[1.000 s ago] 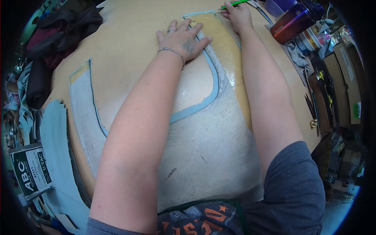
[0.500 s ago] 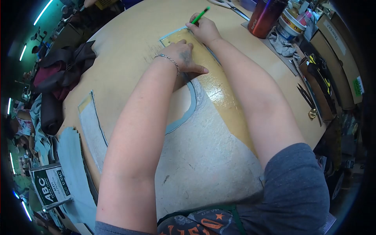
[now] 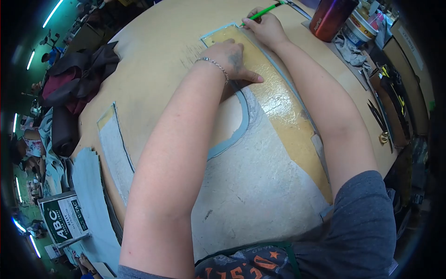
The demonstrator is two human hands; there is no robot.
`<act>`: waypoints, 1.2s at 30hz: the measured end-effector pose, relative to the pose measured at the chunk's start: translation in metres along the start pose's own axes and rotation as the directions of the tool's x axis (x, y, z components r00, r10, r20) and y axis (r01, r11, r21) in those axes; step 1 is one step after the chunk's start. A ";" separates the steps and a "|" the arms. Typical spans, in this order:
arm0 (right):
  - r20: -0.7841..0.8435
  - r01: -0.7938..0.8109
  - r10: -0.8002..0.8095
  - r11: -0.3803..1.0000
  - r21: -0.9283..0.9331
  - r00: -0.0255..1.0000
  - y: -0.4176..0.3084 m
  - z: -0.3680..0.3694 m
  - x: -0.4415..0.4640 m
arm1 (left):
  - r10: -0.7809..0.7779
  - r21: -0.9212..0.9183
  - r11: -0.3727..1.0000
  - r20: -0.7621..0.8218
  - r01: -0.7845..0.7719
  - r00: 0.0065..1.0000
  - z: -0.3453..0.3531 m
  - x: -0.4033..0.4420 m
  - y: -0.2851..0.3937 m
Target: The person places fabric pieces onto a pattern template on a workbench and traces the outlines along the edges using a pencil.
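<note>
Broad grey-and-yellow flat template with blue edging [image 3: 251, 179] laid on tan tabletop [image 3: 153, 58], reaching from near edge towards far edge; probably light, fairly stiff, slippery where glossy yellow, best gripped by outer margins; far end covered by left hand [image 3: 228, 58], thumb splayed wide; slim green pencil [image 3: 264, 11] pinched in right hand [image 3: 269, 30] at template's far right corner.

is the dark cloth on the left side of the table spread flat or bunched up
Bunched up: the dark cloth lies in a rumpled heap on the table, with creases and loose folds.
</note>
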State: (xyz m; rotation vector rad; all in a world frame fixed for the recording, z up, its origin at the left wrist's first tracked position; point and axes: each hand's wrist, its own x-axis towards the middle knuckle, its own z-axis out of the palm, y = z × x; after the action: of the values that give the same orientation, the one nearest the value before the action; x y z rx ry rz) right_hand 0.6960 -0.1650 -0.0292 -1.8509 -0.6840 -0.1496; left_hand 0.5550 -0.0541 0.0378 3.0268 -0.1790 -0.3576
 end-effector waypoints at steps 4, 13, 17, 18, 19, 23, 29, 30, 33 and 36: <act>-0.044 0.056 -0.068 0.970 -0.236 0.997 -0.015 0.005 -0.006 | -0.011 -0.003 1.000 0.033 0.011 0.999 0.001 0.001 0.002; 0.098 0.132 -0.109 0.954 -0.270 0.989 -0.045 -0.045 -0.093 | -0.030 0.040 0.999 0.078 0.027 0.996 -0.004 0.001 0.005; 0.056 0.181 -0.172 0.929 -0.322 0.983 -0.039 -0.023 -0.060 | -0.020 0.014 1.000 0.091 0.019 0.996 -0.008 -0.003 0.011; 0.033 0.153 -0.150 0.937 -0.313 0.988 -0.033 -0.014 -0.047 | -0.031 0.018 0.999 0.095 0.029 0.995 -0.009 -0.004 0.010; 0.013 0.125 -0.127 0.945 -0.302 0.992 -0.034 -0.006 -0.035 | -0.042 0.019 0.999 0.101 0.041 0.994 -0.009 -0.003 0.010; 0.018 0.078 -0.077 0.929 -0.363 0.997 -0.039 -0.009 -0.044 | -0.034 0.055 0.998 0.092 0.029 0.995 -0.007 -0.001 0.010; 0.076 -0.080 0.094 0.983 -0.165 0.993 -0.092 -0.074 -0.169 | -0.176 0.084 0.982 0.116 0.167 0.978 -0.013 -0.005 0.026; 0.064 -0.016 0.025 0.990 -0.140 0.998 -0.089 -0.077 -0.178 | -0.153 0.140 0.980 0.105 0.138 0.983 -0.014 -0.007 0.036; 0.038 0.077 -0.071 0.978 -0.196 0.997 -0.088 -0.080 -0.183 | -0.094 0.271 0.960 0.050 0.077 0.994 -0.003 -0.024 0.060; 0.040 0.097 -0.090 0.972 -0.213 0.995 -0.081 -0.084 -0.175 | -0.068 0.196 0.980 0.131 0.041 0.989 -0.002 -0.060 0.100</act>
State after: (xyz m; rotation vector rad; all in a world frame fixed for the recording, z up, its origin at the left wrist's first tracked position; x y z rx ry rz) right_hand 0.5275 -0.2884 -0.0024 -2.0311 -0.8020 -0.2670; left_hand 0.4866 -0.1453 0.0637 3.2029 -0.1483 -0.5874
